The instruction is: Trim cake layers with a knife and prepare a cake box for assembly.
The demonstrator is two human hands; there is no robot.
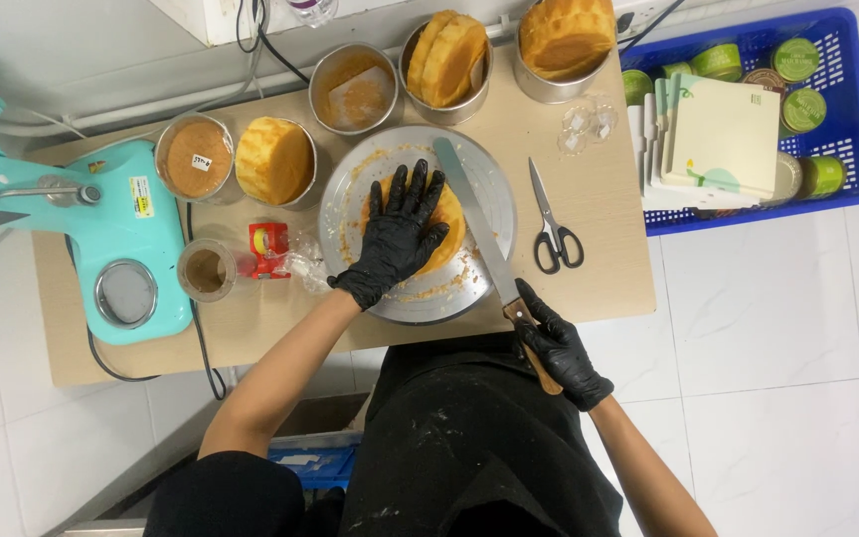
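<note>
**Sponge cake half hidden under a gloved hand on the turntable**

Sponge cake [449,227] sits near the middle of a round metal turntable [479,179] on the counter [599,229]; only its golden right edge and a sliver at the left show, the rest lying beneath the glove, and crumbs ring it on the disc.

Largest of the surroundings, a blue crate [852,119] at the right holds pale flat boxes and green-lidded tins, its upper edge cut off by the frame. A turquoise stand mixer [101,229] fills the left end of the counter, its far side out of view. Along the back stand round metal tins [355,85] with more sponges; the two at the top are cropped.

The left hand [398,234], in a black glove, lies flat with fingers spread on top of the cake, pressing rather than gripping. The right hand [561,348], also gloved, has its grip clamped around the wooden handle of a long serrated knife [474,219], whose blade lies across the turntable just beside the cake; whether it touches the cake is hard to tell.

Black-handled scissors [554,234] lie on the counter right of the turntable.
</note>
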